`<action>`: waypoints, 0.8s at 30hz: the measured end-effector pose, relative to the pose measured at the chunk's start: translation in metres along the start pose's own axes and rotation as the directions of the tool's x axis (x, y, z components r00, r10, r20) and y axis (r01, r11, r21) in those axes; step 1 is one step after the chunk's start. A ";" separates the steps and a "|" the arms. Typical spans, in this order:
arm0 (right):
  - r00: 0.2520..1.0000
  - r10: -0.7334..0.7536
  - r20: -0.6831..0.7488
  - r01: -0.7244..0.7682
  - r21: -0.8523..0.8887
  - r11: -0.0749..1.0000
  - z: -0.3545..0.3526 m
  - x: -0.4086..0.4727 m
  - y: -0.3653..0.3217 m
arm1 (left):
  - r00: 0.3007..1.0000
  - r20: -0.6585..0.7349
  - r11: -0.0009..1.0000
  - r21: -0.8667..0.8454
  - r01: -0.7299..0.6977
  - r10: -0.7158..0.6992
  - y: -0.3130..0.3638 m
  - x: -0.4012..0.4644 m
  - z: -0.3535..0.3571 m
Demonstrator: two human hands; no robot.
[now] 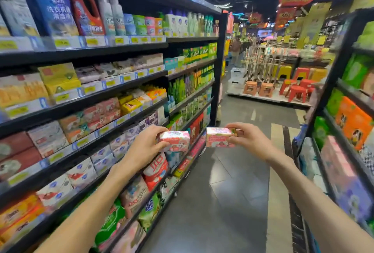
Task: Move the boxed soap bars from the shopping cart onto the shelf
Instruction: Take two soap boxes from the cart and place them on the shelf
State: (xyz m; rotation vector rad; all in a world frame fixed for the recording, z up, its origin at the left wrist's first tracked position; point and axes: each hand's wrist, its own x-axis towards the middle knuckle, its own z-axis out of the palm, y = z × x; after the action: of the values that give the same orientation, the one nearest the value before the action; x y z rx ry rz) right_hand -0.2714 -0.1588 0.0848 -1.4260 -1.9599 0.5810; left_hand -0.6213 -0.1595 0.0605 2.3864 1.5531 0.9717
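Note:
My left hand grips a pink and white boxed soap bar at waist height, close to the front of the left shelf unit. My right hand pinches a second pink soap box just to the right of the first, out over the aisle. The two boxes sit side by side with a small gap between them. Matching pink boxes stand on a middle shelf to the upper left. The shopping cart is not in view.
The left shelving holds detergent bottles on top, soap boxes in the middle and bagged powder low down. Another shelf unit lines the right side. The grey tiled aisle runs ahead toward red plastic stools.

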 end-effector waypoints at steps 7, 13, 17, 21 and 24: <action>0.969 -0.182 0.169 0.180 0.030 0.983 0.000 0.180 0.039 | 0.975 -0.123 0.980 0.053 0.194 -0.186 -0.040 0.094 0.016; 0.895 -0.352 0.276 0.352 0.050 0.935 0.033 0.294 0.032 | 0.909 -0.252 0.920 0.123 0.371 -0.333 -0.077 0.122 0.005; 0.830 -0.446 0.335 0.438 0.104 0.893 0.077 0.359 0.019 | 0.847 -0.320 0.849 0.184 0.495 -0.425 -0.111 0.129 -0.008; 0.760 -0.547 0.350 0.523 0.171 0.835 0.130 0.412 -0.004 | 0.784 -0.399 0.782 0.218 0.585 -0.475 -0.149 0.128 -0.022; 0.713 -0.590 0.379 0.565 0.190 0.803 0.166 0.445 -0.025 | 0.726 -0.454 0.726 0.216 0.652 -0.517 -0.171 0.126 -0.032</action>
State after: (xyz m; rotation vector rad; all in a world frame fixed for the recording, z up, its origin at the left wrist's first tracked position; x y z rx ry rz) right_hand -0.4992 0.2585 0.0908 -0.5859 -2.5460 0.6738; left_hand -0.7393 0.0206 0.0665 1.6789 2.6252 1.0684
